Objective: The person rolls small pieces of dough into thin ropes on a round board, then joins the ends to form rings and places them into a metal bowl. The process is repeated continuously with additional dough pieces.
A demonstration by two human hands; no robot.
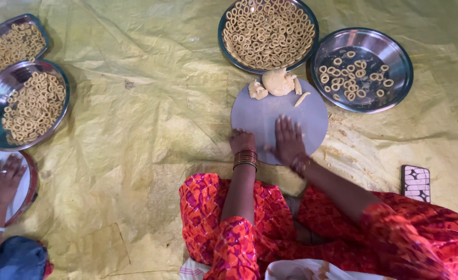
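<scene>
Round grey board (270,116) on the yellow sheet (135,103), both hands of the person on its near part.

The right hand (289,140) lies flat on the board with the fingers stretched out and spread, holding nothing that can be seen. The left hand (242,141) rests at the near left edge of the board with the fingers curled under; I cannot tell if it holds something. A lump of dough (277,82) and small dough pieces lie on the far edge. Behind the board stands a full plate of dough rings (268,33), and to its right a steel plate with few rings (361,70). At the far left, another person's hand (3,179) rests on a white plate (24,189).
</scene>
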